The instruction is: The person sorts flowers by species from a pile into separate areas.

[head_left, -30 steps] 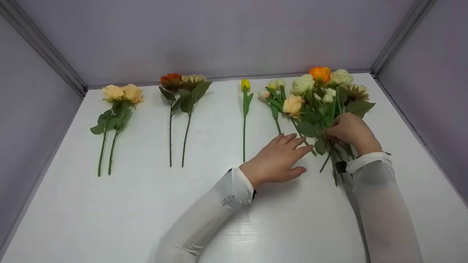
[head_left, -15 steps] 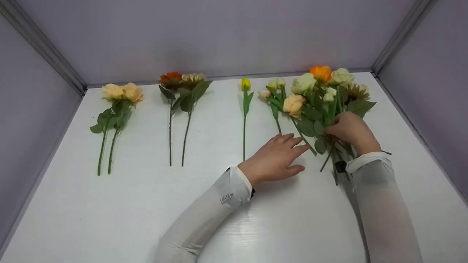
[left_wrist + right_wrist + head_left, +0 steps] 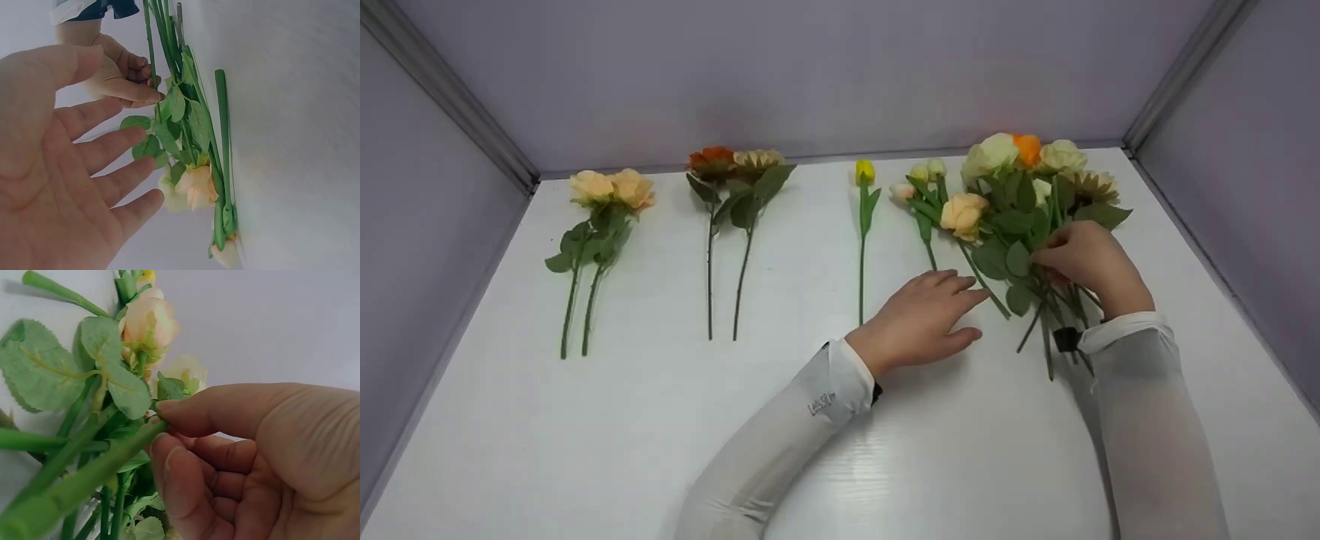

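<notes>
My right hand [image 3: 1093, 264] pinches a green flower stem [image 3: 101, 475] between thumb and fingertips, over a pile of artificial flowers at the table's right. That stem appears to belong to the pale cream-green flower [image 3: 991, 156] at the pile's top. About it lie a peach rose [image 3: 964, 215], an orange flower [image 3: 1027, 149], another pale flower [image 3: 1063, 157] and a beige flower [image 3: 1093, 187]. My left hand [image 3: 921, 321] hovers left of the pile, fingers spread and holding nothing, as its bare palm [image 3: 56, 169] shows. The ends of some stems are hidden behind my right wrist.
Several tulips [image 3: 924, 195] lie just left of the pile, beside a single yellow tulip [image 3: 865, 172]. Further left are a rust-coloured flower [image 3: 710, 162] with a beige one [image 3: 759, 160], then two peach roses [image 3: 631, 190]. Walls [image 3: 825, 75] enclose the white table [image 3: 585, 450].
My right hand has shifted slightly right and up, and the pale cream-green flower has moved up and right, partly covering the orange one. My left hand has drifted slightly left.
</notes>
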### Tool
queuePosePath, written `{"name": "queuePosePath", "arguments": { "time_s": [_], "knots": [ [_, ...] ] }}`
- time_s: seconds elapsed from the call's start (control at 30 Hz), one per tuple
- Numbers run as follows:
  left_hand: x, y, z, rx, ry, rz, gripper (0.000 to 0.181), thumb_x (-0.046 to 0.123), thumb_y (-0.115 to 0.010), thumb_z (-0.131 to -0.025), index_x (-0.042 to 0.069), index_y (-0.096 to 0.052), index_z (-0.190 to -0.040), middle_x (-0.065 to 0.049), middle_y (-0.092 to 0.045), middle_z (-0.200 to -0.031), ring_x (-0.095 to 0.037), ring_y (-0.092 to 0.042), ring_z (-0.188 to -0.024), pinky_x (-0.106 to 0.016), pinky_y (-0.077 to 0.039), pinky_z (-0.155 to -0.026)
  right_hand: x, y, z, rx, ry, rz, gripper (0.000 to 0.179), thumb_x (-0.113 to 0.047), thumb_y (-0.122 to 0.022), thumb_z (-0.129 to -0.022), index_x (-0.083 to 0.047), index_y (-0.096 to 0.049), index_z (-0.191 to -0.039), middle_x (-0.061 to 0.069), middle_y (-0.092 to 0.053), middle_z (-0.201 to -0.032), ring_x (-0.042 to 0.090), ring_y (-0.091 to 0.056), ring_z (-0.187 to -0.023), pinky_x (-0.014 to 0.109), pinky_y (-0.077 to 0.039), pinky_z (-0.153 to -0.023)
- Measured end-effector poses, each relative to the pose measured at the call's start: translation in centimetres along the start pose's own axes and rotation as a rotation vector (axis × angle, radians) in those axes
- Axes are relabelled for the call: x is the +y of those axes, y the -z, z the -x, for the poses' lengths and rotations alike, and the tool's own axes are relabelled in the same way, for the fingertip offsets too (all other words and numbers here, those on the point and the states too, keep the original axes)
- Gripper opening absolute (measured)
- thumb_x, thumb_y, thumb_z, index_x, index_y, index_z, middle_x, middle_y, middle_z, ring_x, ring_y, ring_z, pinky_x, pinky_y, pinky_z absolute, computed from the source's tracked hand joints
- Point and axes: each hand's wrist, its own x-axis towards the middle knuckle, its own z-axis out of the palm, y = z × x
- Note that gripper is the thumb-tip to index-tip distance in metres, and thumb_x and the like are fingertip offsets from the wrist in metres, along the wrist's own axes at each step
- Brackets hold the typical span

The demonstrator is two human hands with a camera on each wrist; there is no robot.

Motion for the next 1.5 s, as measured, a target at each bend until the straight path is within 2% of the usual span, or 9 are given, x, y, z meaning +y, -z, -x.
{"name": "queuePosePath", "arguments": {
  "time_s": [0.2,0.43,0.57,0.7,0.83,0.93,1.1,1.23,1.5],
  "knots": [
    [-0.1,0.3,0.0,0.094,0.062,0.128,0.041,0.034,-0.057,-0.106,0.018,-0.061,-0.144,0.001,-0.06,-0.142,-0.017,-0.051,-0.135,-0.033,-0.039,-0.112,-0.3,0.5,0.7,0.096,0.052,-0.062,0.036,-0.034,-0.065,-0.101,0.0,-0.07,-0.092,0.008,-0.065,-0.072,0.028,-0.059,-0.067,0.042,-0.046,-0.063],
    [-0.3,0.7,0.1,0.142,0.195,0.46,0.031,0.03,-0.059,-0.105,0.019,-0.071,-0.132,0.007,-0.068,-0.131,-0.009,-0.062,-0.119,-0.027,-0.049,-0.099,-1.5,0.0,0.9,0.144,0.089,-0.33,0.051,-0.044,-0.069,-0.098,0.0,-0.063,-0.122,0.014,-0.069,-0.109,0.02,-0.068,-0.086,0.036,-0.059,-0.076],
    [-0.7,0.7,0.2,0.154,0.241,0.662,0.029,0.029,-0.062,-0.104,0.018,-0.074,-0.128,0.01,-0.071,-0.121,-0.004,-0.064,-0.107,-0.025,-0.052,-0.09,-2.7,-0.8,0.9,0.145,0.136,-0.452,0.05,-0.043,-0.071,-0.097,0.001,-0.066,-0.12,0.013,-0.07,-0.104,0.022,-0.07,-0.085,0.033,-0.06,-0.076],
    [-1.2,0.5,0.2,0.166,0.279,0.802,0.029,0.032,-0.065,-0.102,0.017,-0.074,-0.126,0.013,-0.071,-0.114,-0.004,-0.064,-0.102,-0.024,-0.053,-0.085,-4.2,-1.9,1.0,0.11,0.167,-0.569,0.045,-0.036,-0.072,-0.098,0.004,-0.066,-0.118,0.011,-0.069,-0.101,0.021,-0.07,-0.085,0.035,-0.06,-0.078],
    [-1.6,0.3,0.2,0.165,0.285,0.998,0.032,0.03,-0.067,-0.101,0.012,-0.072,-0.127,0.009,-0.072,-0.11,-0.016,-0.07,-0.101,-0.027,-0.057,-0.082,-5.4,-3.0,1.3,0.069,0.194,-0.678,0.042,-0.03,-0.075,-0.096,0.007,-0.064,-0.114,0.011,-0.069,-0.098,0.021,-0.071,-0.084,0.035,-0.061,-0.078],
    [-1.8,0.0,0.1,0.163,0.279,1.141,0.032,0.026,-0.069,-0.1,0.006,-0.071,-0.125,-0.001,-0.074,-0.108,-0.023,-0.072,-0.097,-0.031,-0.06,-0.079,-6.0,-3.7,1.7,0.04,0.21,-0.729,0.043,-0.03,-0.078,-0.094,0.007,-0.066,-0.114,0.015,-0.07,-0.099,0.023,-0.072,-0.087,0.035,-0.061,-0.078],
    [-1.8,-0.2,0.0,0.177,0.285,1.191,0.021,0.022,-0.071,-0.099,0.008,-0.073,-0.114,-0.011,-0.074,-0.106,-0.018,-0.072,-0.09,-0.034,-0.061,-0.077,-6.4,-4.3,2.0,0.02,0.25,-0.691,0.04,-0.031,-0.077,-0.095,0.003,-0.069,-0.114,0.018,-0.071,-0.104,0.024,-0.072,-0.091,0.037,-0.061,-0.081],
    [-1.8,0.0,0.0,0.175,0.304,1.21,0.016,0.021,-0.072,-0.098,0.01,-0.073,-0.109,-0.01,-0.075,-0.103,-0.019,-0.072,-0.088,-0.035,-0.061,-0.077,-6.5,-4.4,2.1,0.026,0.283,-0.648,0.039,-0.031,-0.076,-0.095,0.004,-0.07,-0.113,0.021,-0.071,-0.103,0.024,-0.072,-0.088,0.036,-0.061,-0.079],
    [-2.0,0.0,0.0,0.17,0.322,1.235,0.01,0.019,-0.073,-0.097,0.01,-0.073,-0.103,-0.008,-0.074,-0.097,-0.019,-0.071,-0.084,-0.034,-0.061,-0.075,-6.7,-4.5,2.0,0.042,0.241,-0.625,0.043,-0.038,-0.078,-0.092,-0.001,-0.072,-0.112,0.017,-0.072,-0.103,0.024,-0.073,-0.088,0.038,-0.061,-0.08]
  ]
}}
